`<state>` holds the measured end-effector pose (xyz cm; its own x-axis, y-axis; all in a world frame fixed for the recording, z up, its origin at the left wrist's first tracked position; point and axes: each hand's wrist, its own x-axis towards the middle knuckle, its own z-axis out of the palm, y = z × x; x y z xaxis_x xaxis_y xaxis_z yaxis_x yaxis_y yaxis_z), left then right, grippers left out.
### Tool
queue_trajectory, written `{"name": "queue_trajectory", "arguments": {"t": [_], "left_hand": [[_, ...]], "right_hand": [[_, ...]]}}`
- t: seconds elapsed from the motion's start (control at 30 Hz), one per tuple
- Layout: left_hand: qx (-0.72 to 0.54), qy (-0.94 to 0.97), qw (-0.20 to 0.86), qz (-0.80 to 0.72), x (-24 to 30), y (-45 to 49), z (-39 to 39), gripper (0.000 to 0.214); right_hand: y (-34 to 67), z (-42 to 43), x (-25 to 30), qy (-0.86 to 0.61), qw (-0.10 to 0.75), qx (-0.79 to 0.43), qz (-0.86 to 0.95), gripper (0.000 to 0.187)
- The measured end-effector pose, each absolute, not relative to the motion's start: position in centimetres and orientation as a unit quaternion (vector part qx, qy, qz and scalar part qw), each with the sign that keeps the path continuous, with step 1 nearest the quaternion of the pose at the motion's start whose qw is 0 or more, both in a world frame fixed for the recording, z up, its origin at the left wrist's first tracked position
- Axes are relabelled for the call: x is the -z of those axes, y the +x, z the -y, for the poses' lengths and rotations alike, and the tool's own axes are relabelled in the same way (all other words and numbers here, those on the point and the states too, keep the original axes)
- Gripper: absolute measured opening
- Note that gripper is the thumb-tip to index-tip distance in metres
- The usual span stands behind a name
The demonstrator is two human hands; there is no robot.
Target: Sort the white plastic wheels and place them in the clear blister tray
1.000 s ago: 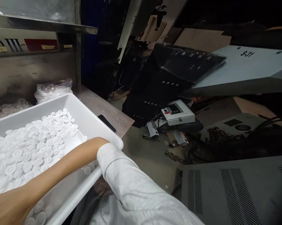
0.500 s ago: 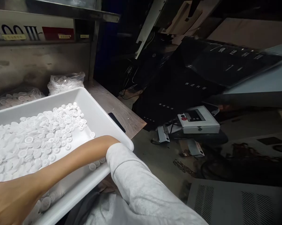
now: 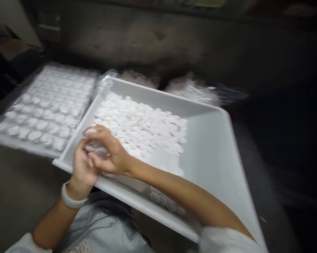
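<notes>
Over the near left corner of a white plastic tray (image 3: 208,147), my two hands meet. My left hand (image 3: 83,167), with a pale band on its wrist, is cupped around several white round plastic discs (image 3: 101,151). Reaching across the tray from the right, my right hand (image 3: 109,149) curls over the left palm. A white disc (image 3: 90,132) shows at its fingertips. Both hands are a little blurred. A loose heap of the same white discs (image 3: 145,123) covers the tray's far left part, with several more along its near side under my right forearm.
Left of the big tray lies a flat plastic-wrapped pack (image 3: 46,109) of white discs set in rows. Behind the tray are clear plastic bags (image 3: 192,89) of pieces against a dark metal wall (image 3: 137,38). A dark surface borders the tray's right side.
My view has swung left from the machinery to the tray. Both hands and the wrapped pack of discs now show. Earlier, only my right arm was visible, reaching across the tray.
</notes>
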<state>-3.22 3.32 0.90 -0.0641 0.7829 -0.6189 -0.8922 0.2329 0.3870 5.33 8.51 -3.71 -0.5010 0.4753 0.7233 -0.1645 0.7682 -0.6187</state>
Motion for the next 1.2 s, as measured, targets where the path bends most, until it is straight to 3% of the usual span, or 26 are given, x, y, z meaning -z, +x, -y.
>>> {"name": "queue_trajectory", "arguments": {"t": [0.23, 0.47, 0.67, 0.83, 0.9, 1.03, 1.2], "left_hand": [[-0.656, -0.141, 0.670, -0.318, -0.3, -3.3, -4.1, 0.027], [-0.675, -0.159, 0.664, -0.279, 0.1, -3.3, -3.9, 0.041], [-0.673, -0.161, 0.652, -0.310, 0.2, -4.0, -3.8, 0.035], [-0.661, -0.113, 0.655, -0.349, 0.0, -4.3, -3.8, 0.029], [-0.655, -0.103, 0.658, -0.358, -0.1, -4.2, -3.8, 0.029], [-0.646, -0.092, 0.661, -0.369, -0.1, -4.1, -3.7, 0.031], [-0.649, -0.087, 0.655, -0.379, -0.3, -3.9, -3.6, 0.033]], "right_hand": [[5.5, -8.0, 2.0, -0.219, 0.499, -0.506, 0.669, 0.012], [4.3, -7.7, 2.5, -0.337, 0.528, -0.489, 0.608, 0.010], [6.2, -9.8, 3.2, -0.381, 0.493, -0.438, 0.648, 0.012], [14.8, -11.1, 3.8, -0.482, 0.310, -0.395, 0.718, 0.048], [18.5, -9.7, 3.8, -0.530, 0.224, -0.367, 0.731, 0.047], [22.7, -5.7, 3.9, -0.567, 0.038, -0.320, 0.758, 0.028], [22.0, -2.9, 4.8, -0.523, -0.130, -0.270, 0.798, 0.034]]}}
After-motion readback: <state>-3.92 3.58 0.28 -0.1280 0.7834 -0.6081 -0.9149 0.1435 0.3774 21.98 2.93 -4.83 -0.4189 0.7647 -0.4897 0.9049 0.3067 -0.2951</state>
